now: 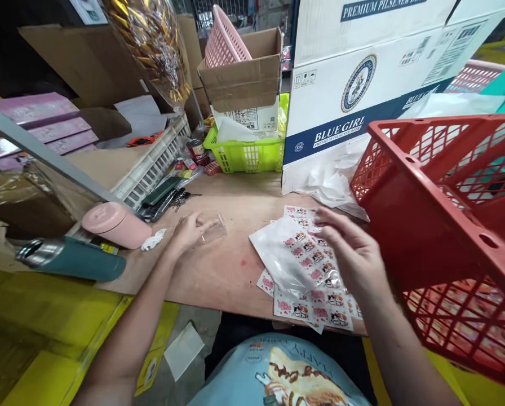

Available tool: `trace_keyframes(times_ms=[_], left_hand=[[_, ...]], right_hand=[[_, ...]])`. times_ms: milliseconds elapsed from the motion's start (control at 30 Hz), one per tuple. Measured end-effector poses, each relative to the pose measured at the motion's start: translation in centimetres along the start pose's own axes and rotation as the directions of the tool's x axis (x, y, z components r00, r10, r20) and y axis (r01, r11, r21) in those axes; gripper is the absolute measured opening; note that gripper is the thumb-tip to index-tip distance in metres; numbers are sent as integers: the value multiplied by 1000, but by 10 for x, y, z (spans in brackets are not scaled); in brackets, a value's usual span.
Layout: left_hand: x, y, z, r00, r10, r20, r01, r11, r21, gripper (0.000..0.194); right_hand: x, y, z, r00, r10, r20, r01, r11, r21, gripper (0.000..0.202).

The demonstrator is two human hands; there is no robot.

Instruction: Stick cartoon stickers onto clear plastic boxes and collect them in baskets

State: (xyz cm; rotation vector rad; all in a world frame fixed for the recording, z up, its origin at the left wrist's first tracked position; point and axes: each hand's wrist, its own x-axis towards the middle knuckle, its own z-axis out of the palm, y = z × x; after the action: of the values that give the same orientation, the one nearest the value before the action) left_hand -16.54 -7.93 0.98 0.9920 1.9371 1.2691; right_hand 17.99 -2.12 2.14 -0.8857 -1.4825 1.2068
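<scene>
At the middle left of the tabletop, my left hand (189, 230) has its fingers closed on a small clear plastic piece (215, 230). The piece is see-through, so I cannot tell whether it is a box or a bag. My right hand (356, 251) hovers at the right edge of the sticker sheets (335, 299), thumb and fingers apart with nothing visible between them. Those sheets carry rows of calico cats and pink lettering and lie in a loose, overlapping pile. Blank white backing (273, 248) covers their left part.
A red plastic crate (430, 225) stands close at the right, before a white beer carton (328, 107). Behind are a lime green basket (250, 155) and a white crate (155, 163). A pink cup (117, 224), teal bottle (77, 259) and keys (180, 198) lie left.
</scene>
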Motion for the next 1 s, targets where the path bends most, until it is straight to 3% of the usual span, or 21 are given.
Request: trace_keyframes(times_ms=[100,200,300,333,400,467,533,633,833,1000], left_hand=[[3,-6,6,978,-85,188,113,983,-144,41],[-21,-5,40,958,-117,260,214,898,-383,28],[-51,1,76,888,-233,397,457,552,-697,7],[-60,3,86,862,-251,440,507,430,-747,8],[-73,8,101,832,-238,502,554,293,-780,12],[-82,11,111,814,-179,553,581,228,-781,11],[-86,11,117,802,-122,584,596,219,-773,11],[-91,10,123,802,-116,585,591,289,-753,17],[-105,14,135,893,-48,448,421,443,-792,20],[-113,18,137,910,-44,412,373,517,-770,17]], right_hand=[[-12,-1,22,966,128,224,-159,979,124,49],[-24,-7,32,912,185,367,-285,929,238,55],[-35,-15,28,846,213,489,-424,824,375,55],[-38,-17,26,825,219,521,-465,786,406,55],[-43,-21,21,783,234,576,-540,714,445,55],[-48,-22,17,752,243,613,-597,645,477,57],[-52,-23,13,735,248,631,-633,585,507,59],[-57,-23,7,724,265,636,-660,535,528,63],[-64,-20,-6,659,288,695,-730,465,500,64],[-62,-16,-7,627,320,710,-762,438,477,65]])
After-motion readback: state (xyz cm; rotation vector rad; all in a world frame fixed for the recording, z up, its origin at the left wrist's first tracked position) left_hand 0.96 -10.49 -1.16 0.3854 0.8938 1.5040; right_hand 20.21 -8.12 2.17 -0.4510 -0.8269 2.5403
